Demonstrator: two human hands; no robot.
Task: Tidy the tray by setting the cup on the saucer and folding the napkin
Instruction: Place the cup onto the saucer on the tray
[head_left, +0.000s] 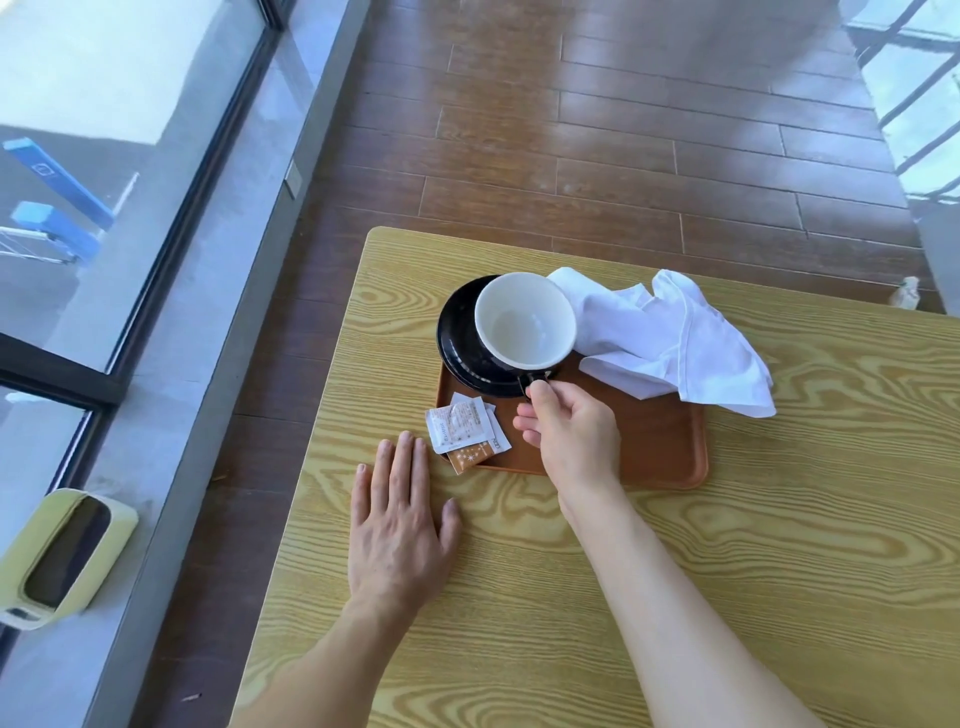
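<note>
A brown tray (660, 447) lies on a wooden table. At its far left corner rests a black saucer (457, 343). A black cup with a white inside (524, 322) is over the saucer, empty, and tilted toward me. My right hand (566, 436) pinches the cup's handle at its near side. A crumpled white napkin (675, 343) lies over the tray's far right edge, touching the cup's right side. My left hand (400, 525) lies flat on the table, fingers apart, just left of the tray's near corner.
Several small paper sachets (465, 428) overlap the tray's near left corner. The table (779, 561) ends at the left by a wood floor and a window wall. A yellow-green bin (62, 556) stands on the floor at far left.
</note>
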